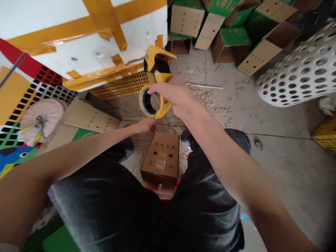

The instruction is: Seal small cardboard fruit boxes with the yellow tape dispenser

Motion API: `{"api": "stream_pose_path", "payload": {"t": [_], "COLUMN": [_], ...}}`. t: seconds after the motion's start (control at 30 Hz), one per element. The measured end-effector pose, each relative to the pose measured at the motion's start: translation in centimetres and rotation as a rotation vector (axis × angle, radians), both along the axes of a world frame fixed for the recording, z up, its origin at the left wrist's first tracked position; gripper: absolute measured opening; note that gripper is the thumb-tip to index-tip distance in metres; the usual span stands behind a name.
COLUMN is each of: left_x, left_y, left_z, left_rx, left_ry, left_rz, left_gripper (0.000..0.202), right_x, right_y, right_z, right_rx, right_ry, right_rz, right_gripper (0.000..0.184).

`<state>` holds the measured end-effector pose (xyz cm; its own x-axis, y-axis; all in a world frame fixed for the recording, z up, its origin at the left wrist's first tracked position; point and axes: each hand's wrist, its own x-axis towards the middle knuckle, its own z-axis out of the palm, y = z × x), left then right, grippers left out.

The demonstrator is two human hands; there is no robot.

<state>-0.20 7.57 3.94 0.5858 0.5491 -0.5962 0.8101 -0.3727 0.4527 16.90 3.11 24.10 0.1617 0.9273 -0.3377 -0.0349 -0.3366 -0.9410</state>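
My right hand (174, 94) is wrapped around a yellow tape dispenser (164, 105) with a roll of tape (144, 101) on it. It is raised above the floor, beyond a small brown cardboard box (166, 150). Two round holes and a strip of clear tape show on the box, which stands between my legs. Just below the tape roll, my left hand (147, 126) has its fingers curled in, close to the box's far left corner. Whether those fingers hold anything is hidden.
A white foam box (60, 56) with brown tape stands at upper left, over a yellow crate (118, 85). Green-and-brown cartons (187, 19) pile up at the back. A perforated white basket (301, 77) is at right. Pliers (38, 124) lie on a pink stool (49, 108).
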Motion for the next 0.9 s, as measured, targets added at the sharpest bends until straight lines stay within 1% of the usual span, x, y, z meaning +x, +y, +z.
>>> {"api": "stream_pose_path", "payload": {"t": [0.13,0.23,0.33,0.47,0.6,0.77,0.9], "left_x": [0.0,0.0,0.1,0.3,0.5,0.4,0.2], "left_y": [0.2,0.3,0.2,-0.1,-0.2,-0.2,-0.2], "left_z": [0.4,0.9,1.3,1.4,1.2,1.3,1.4], "left_rx": [0.026,0.086,0.11,0.14,0.145,0.183,0.225], "left_ry": [0.057,0.062,0.054,0.036,0.058,0.067,0.075], "left_rz": [-0.049,-0.098,-0.148,-0.18,-0.237,-0.272,-0.254], "left_gripper": [0.037,0.038,0.037,0.029,0.032,0.033,0.036], "right_x": [0.0,-0.1,-0.1,-0.1,0.0,0.0,-0.1], "right_y": [0.1,0.2,0.2,0.4,0.6,0.3,0.0], "right_z": [-0.2,-0.3,-0.4,-0.8,-1.0,-0.9,-0.8], "right_rx": [0.0,0.013,0.02,0.01,0.018,0.023,0.044], "right_ry": [0.018,0.038,0.043,0.053,0.064,0.072,0.064], "right_rz": [0.0,0.0,0.001,-0.001,0.004,-0.011,-0.013], "right_gripper": [0.019,0.02,0.02,0.019,0.02,0.02,0.018]}}
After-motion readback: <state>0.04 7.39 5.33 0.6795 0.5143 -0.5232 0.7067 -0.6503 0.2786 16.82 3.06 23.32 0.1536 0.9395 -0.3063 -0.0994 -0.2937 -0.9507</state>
